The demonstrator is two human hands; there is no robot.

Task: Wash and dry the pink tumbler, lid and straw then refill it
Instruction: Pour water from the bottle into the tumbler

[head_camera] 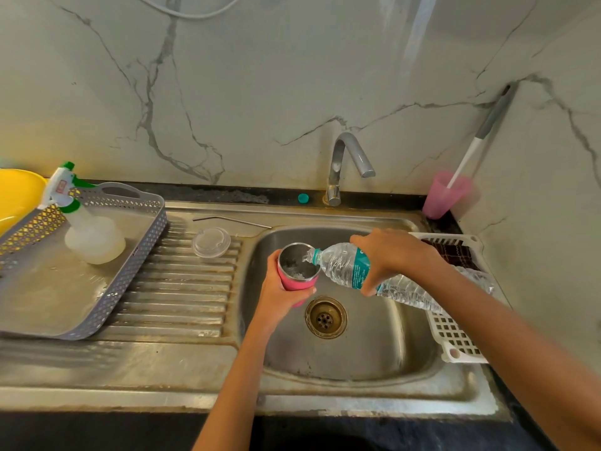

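Note:
My left hand (279, 289) grips the pink tumbler (297, 283) over the sink basin (357, 346), its steel mouth facing up. My right hand (387, 255) holds a clear water bottle (344, 263) with a teal label, tipped so its neck rests at the tumbler's rim. Water runs from it into the tumbler. The clear lid (210, 242) lies on the ribbed drainboard (175, 297). Behind the lid, near the sink's back edge, lies the metal straw (231, 220).
A grey basket tray (130, 271) with a spray bottle (89, 229) sits at left, beside a yellow bowl (16, 196). The tap (344, 164) stands behind the basin, a teal bottle cap (303, 198) beside it. A pink cup (445, 196) with a brush and a white rack (455, 336) are at right.

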